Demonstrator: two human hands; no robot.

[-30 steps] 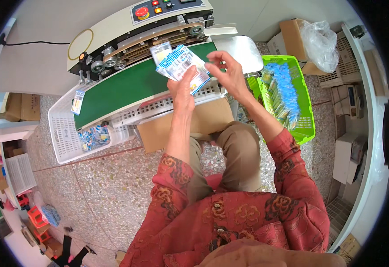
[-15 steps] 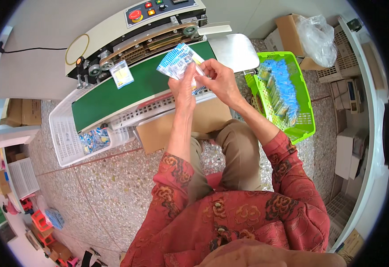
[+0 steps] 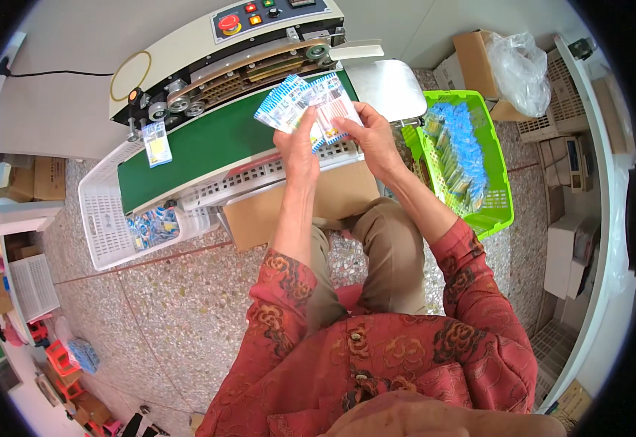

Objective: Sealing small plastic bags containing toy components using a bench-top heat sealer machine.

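Observation:
My left hand [image 3: 299, 151] grips a fanned stack of small flat packets [image 3: 283, 104] with blue striped edges. Between the thumb and fingers of my right hand [image 3: 378, 142] is a single packet [image 3: 338, 104], white and pink with a blue striped edge, its left side overlapping the stack. Both hands are above the near side of a green conveyor belt [image 3: 216, 156]. Another packet [image 3: 157, 145], white with a yellow patch, lies near the belt's left end. Behind the belt stands a band sealing machine [image 3: 179, 58] with rollers and a red button.
A white crate [image 3: 99, 218] holding several packets sits below the belt's left end. To the right, a bright green basket [image 3: 506, 189] contains rows of blue packets. Beside the belt is a metal plate [image 3: 387, 86]. A cardboard box [image 3: 474, 62] and clear plastic bag [image 3: 519, 69] are behind the basket.
The packet on the belt has travelled left, away from the rollers. My right hand has moved slightly right, spreading one packet out from the stack in my left hand.

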